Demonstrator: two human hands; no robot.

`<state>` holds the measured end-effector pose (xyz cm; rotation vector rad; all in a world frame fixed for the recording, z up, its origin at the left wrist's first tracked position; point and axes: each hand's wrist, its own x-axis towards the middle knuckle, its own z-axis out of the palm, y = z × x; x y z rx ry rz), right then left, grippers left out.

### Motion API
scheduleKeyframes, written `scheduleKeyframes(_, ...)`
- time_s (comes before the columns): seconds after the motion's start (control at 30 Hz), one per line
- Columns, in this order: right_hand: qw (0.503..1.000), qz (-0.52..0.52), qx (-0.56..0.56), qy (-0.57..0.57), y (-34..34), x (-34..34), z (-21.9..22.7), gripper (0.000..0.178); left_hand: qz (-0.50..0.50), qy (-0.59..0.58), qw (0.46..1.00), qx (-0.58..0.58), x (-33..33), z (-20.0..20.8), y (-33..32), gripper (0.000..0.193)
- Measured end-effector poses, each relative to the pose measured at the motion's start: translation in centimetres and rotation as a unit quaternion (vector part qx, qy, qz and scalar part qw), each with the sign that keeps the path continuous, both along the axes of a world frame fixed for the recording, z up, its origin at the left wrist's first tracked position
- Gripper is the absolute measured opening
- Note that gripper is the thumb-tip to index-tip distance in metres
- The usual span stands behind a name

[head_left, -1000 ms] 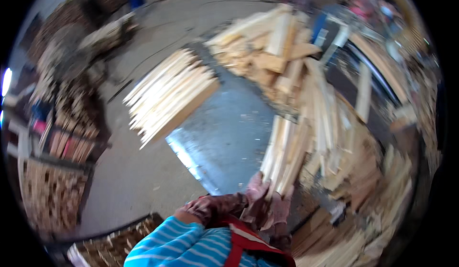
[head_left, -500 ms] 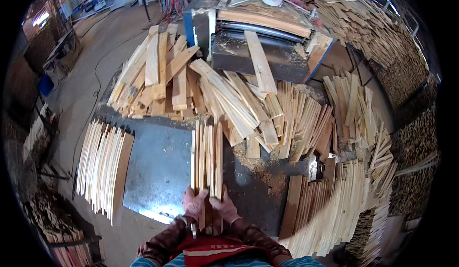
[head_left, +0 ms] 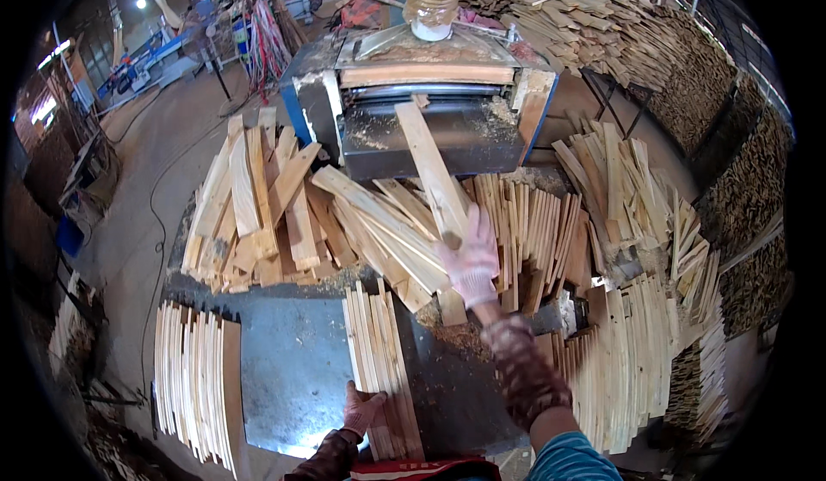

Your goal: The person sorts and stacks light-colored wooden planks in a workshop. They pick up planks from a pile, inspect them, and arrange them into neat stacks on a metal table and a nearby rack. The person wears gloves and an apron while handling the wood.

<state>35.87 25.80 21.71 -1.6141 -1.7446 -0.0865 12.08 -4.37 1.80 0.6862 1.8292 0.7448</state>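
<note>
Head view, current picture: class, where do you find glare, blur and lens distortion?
Head view: white glare on the metal tabletop, beside the left hand; head view: the right hand looks slightly soft, perhaps motion blur; head view: fisheye bowing, black corners.

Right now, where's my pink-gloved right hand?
In the head view, your right hand is right of centre, at the near end of the long wooden board leading to the blue-sided machine.

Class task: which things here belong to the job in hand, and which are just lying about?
Job in hand:
left hand, touching the middle row of boards
right hand, on the long board

Apparently just lying about:
blue container
reddish strands
</note>
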Motion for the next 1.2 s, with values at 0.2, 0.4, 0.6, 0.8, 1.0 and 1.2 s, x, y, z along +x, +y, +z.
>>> scheduleKeyframes(0.2,0.913,0.01,-0.408,-0.006,5.0,0.3,-0.8,0.096,-0.043,0.227,0.957,0.177,-0.6,2.8,9.1,0.092)
scheduleKeyframes(0.4,0.623,0.263,-0.476,0.562,-4.5,1.7,-8.3,0.073,0.006,-0.171,0.95,0.261,2.9,9.0,16.6,0.063)
scheduleKeyframes(0.6,0.379,0.21,-0.393,0.812,-10.6,1.7,-5.1,0.049,-0.031,-0.379,0.916,0.126,7.7,15.1,21.9,0.052)
scheduleKeyframes(0.8,0.725,0.043,-0.433,0.534,-8.5,3.9,-13.2,0.045,-0.014,-0.447,0.883,0.14,8.2,11.5,25.2,0.041)
scheduleKeyframes(1.0,0.989,-0.013,-0.133,-0.069,3.6,3.3,-11.8,0.065,0.012,-0.379,0.909,0.174,4.7,11.3,22.0,0.041)
scheduleKeyframes(1.2,0.932,0.011,-0.348,-0.1,5.2,2.0,-10.7,0.072,0.045,-0.321,0.933,0.156,-2.3,10.8,13.9,0.042)
